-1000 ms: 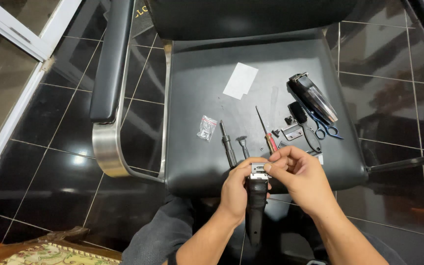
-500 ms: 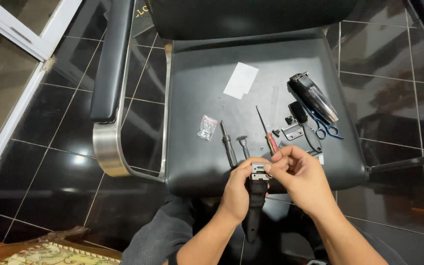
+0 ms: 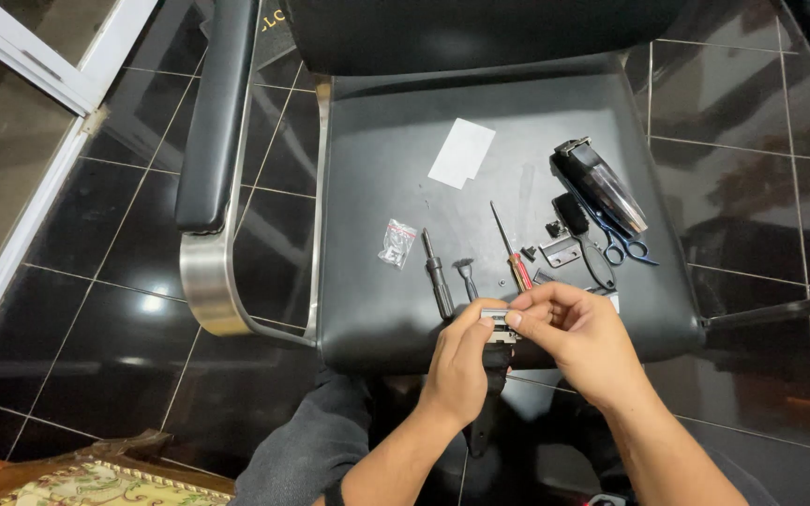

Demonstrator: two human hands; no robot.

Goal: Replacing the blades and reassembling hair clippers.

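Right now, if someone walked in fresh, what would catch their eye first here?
First the two hands low in the middle: the left hand grips a dark hair clipper while the right hand pinches its metal blade end. Behind them, the black chair seat serves as a bench, strewn with a second clipper, scissors, screwdrivers and a white card.

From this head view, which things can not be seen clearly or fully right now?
- Hair clipper: the left hand and right hand cover most of its body; only the blade end shows.
- What the right fingertips pinch: too small to tell.
- Small plastic bag: contents too small to tell.
- Second clipper and scissors: they overlap; the parts beside them are too small to tell.
- Chair: its backrest is cut off by the top edge.
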